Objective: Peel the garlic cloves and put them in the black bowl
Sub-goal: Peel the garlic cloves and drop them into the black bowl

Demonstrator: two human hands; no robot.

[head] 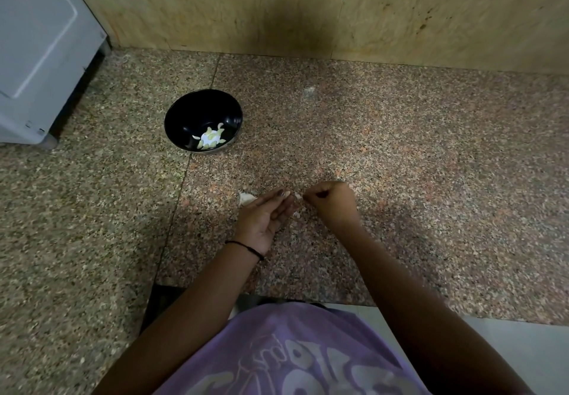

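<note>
Overall, head view: a speckled granite bench (400,148) fills the picture.
Far edge: the bench meets a tan stone wall (308,9).
Left edge: a white appliance (37,40) stands in the corner, well apart from the hands.
Near edge: it runs just in front of the person's purple shirt (277,348).
Open room: bare bench lies to the right of the hands and between them and the wall.
Black bowl (184,117): upright, left of and beyond the hands, apart from both.
Peeled cloves (211,139): pale yellow-white, lying in the bowl's bottom.
Left hand (264,216): palm up, its fingers grasping a small pale garlic clove (292,195) at their tips.
Right hand (334,202): fingers clenched, thumb and forefinger pinching the same clove; details are blurred.
White garlic piece (246,198): on the bench just behind the left hand.
</note>
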